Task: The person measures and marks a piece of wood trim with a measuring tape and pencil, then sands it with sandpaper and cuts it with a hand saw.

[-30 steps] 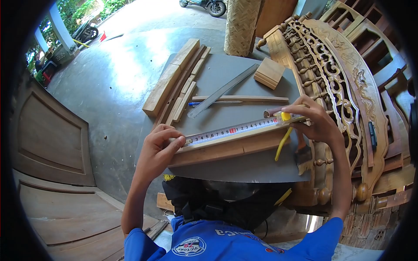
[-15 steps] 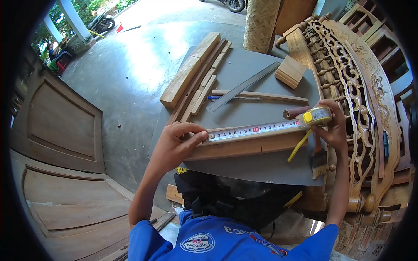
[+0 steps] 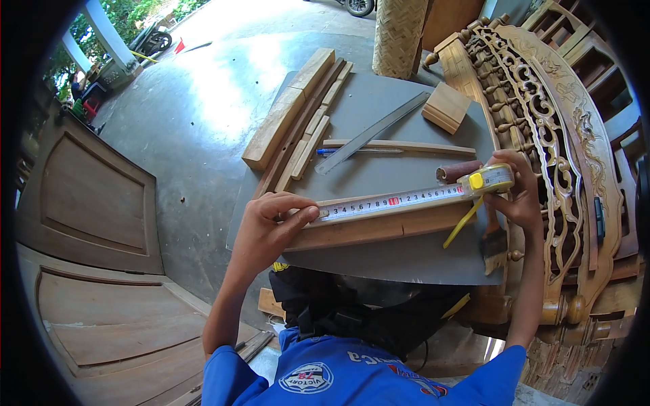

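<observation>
A yellow and clear tape measure (image 3: 489, 178) sits in my right hand (image 3: 523, 193), with the fingers wrapped around its case. Its blade (image 3: 393, 201) is drawn out to the left along the top of a wooden piece (image 3: 379, 232). At the blade's left end my left hand (image 3: 271, 220) is closed, thumb and forefinger pinching the tip against the wood. A yellow strap (image 3: 462, 222) hangs from the case. Just below my right hand lies a paintbrush (image 3: 495, 252), and a brown roll (image 3: 459, 171) rests behind the tape case.
On the grey table (image 3: 359, 260) lie a metal ruler (image 3: 374, 133), a blue pen (image 3: 376, 151), a thin wooden strip (image 3: 440, 148), a wooden block (image 3: 447, 108) and several wooden lengths (image 3: 298, 111). A carved wooden panel (image 3: 542, 122) stands at right, panelled doors (image 3: 98, 203) at left.
The whole view has shifted slightly, so the table and things on it appear a little further left. Both hands keep their hold on the tape measure.
</observation>
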Demonstrator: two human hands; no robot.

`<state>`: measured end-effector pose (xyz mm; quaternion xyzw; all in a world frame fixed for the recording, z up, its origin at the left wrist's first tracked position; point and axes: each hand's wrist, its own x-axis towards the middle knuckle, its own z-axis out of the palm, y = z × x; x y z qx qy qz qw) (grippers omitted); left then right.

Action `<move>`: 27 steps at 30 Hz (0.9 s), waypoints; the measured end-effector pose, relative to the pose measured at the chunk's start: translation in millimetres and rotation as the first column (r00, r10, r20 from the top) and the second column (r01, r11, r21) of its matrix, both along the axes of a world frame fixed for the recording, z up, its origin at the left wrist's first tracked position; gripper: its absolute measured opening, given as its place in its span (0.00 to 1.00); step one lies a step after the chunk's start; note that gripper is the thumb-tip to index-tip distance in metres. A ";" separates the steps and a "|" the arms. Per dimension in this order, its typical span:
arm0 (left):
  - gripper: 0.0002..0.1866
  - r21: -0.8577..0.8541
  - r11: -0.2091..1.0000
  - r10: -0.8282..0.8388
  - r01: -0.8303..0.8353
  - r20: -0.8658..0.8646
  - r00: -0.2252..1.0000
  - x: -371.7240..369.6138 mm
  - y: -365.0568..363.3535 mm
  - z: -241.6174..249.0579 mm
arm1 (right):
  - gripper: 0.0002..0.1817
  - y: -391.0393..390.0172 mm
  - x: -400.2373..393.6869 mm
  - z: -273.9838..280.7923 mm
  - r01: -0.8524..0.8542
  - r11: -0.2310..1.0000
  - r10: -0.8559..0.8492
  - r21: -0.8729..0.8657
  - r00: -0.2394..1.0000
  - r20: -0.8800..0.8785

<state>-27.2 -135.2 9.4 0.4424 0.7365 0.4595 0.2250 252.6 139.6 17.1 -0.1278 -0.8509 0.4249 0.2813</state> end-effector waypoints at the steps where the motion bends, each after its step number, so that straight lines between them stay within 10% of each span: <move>1: 0.11 0.001 1.000 -0.003 0.003 -0.001 1.000 0.4 0.2 0.1 | 0.36 -0.6 1.1 1.9 -0.008 1.000 0.008 -0.002 1.000 0.010; 27: 0.08 0.025 1.000 0.015 -0.014 -0.039 0.999 5.5 0.0 4.4 | 0.37 -6.3 3.2 11.4 -0.024 0.992 0.001 0.121 0.982 0.188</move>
